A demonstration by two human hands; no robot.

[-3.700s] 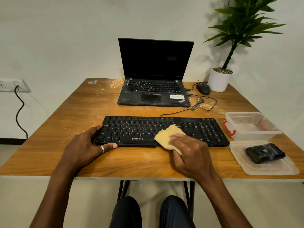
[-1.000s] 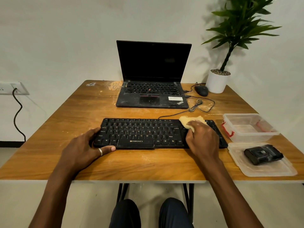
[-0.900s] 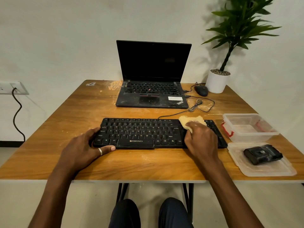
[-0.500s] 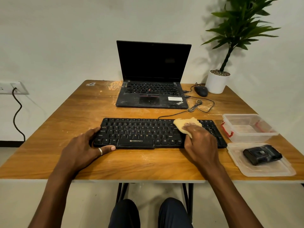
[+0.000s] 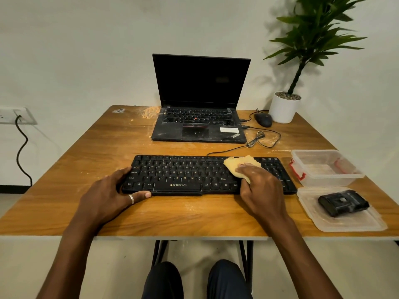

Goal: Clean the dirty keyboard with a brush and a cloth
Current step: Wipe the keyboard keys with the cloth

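Keyboard point(image 5: 183, 175) of black plastic, full-width and marked ZEBRONICS below its space bar, lies flat near the front of a brown wood-grain table point(image 5: 86, 152), its long side parallel to the table's front edge. The person's left hand point(image 5: 108, 197) grips the keyboard's left end: the thumb, wearing a silver ring point(image 5: 131, 199), lies along the front edge and the fingers wrap around the left side. The right hand point(image 5: 261, 186) rests on the right half of the keys, its fingers curled over a crumpled pale yellow cloth point(image 5: 239, 165) and pressing it against the keys. The cloth sticks out beyond the fingertips toward the keyboard's back edge. The two hands are well apart, one at each end of the keyboard.

Behind the keyboard stands an open black laptop point(image 5: 200, 117) with a dark screen and a dusty palm rest. Pale crumbs point(image 5: 151, 112) are scattered on the table by its left rear corner. A thin black cable point(image 5: 259, 139) runs from the keyboard's back edge and loops beside the laptop. A black computer mouse point(image 5: 263, 120) sits just beside a white plant pot point(image 5: 282, 107) at the back right corner. To the right of the keyboard is a clear plastic container point(image 5: 323, 167) with red clips, and in front of it a clear lid point(image 5: 345, 221) holding a black blocky object point(image 5: 343, 202) too indistinct to identify.
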